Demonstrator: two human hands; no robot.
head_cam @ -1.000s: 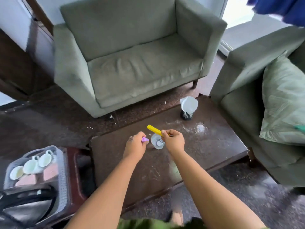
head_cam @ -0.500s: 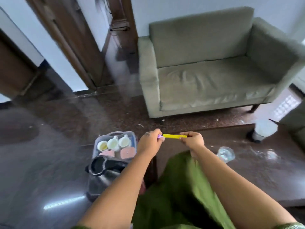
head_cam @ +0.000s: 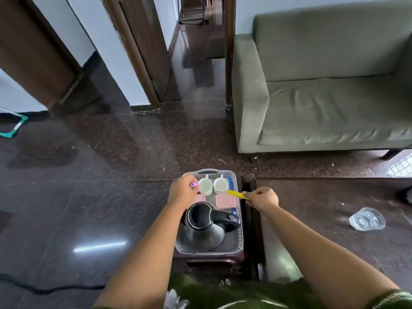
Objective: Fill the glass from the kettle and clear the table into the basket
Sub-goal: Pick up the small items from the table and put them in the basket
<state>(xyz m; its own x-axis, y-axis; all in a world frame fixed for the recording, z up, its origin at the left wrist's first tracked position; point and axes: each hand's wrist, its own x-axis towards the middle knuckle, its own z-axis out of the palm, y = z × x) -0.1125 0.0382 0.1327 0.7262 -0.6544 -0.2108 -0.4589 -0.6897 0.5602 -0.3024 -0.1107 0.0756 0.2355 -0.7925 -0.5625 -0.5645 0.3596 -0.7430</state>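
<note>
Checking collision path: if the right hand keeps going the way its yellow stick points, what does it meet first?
Likely the nearer white ceramic cup in the grey plastic basket. The right hand pinches the yellow stick, whose tip already lies at that cup's rim in this view. Height above it is unclear.

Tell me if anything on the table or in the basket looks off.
The glass on the table looks tipped toward the camera rather than upright, though wide-angle distortion may exaggerate it. Pale smears or specks mark the tabletop around it. In the basket, the kettle and cups look orderly.
</note>
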